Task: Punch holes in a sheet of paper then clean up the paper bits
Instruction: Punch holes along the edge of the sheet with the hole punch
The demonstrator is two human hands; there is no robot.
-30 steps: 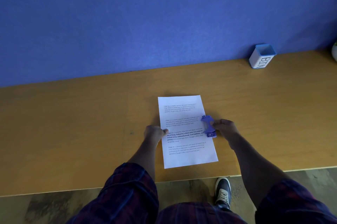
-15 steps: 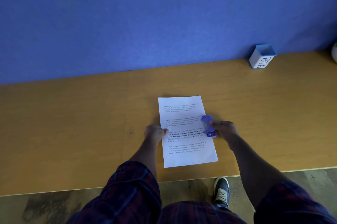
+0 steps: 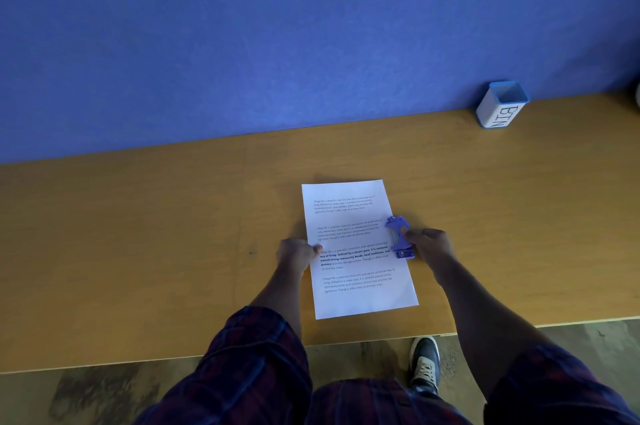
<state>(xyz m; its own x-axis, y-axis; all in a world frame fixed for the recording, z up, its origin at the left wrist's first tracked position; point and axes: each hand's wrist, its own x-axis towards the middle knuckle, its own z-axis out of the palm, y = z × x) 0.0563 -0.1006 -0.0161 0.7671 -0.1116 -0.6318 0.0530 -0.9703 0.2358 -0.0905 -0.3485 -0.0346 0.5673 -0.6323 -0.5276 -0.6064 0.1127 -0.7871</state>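
Your sheet of paper [image 3: 358, 248] lies flat on the wooden table [image 3: 138, 234], just below the centre of the frame, with its printed text facing up and its long edges running toward the blue wall [image 3: 242, 26].

Your left hand [image 3: 296, 253] rests at the sheet's left edge, fingers curled, with the thumb pressed on the paper margin.

The purple hole punch [image 3: 400, 237] sits astride the sheet's right edge, about halfway along it. Your right hand [image 3: 429, 244] is closed on the punch from the right side, thumb on its narrow middle.

1 white cup marked "BIN" [image 3: 500, 106] stands against the wall in the upper right of the frame, well apart from the sheet.
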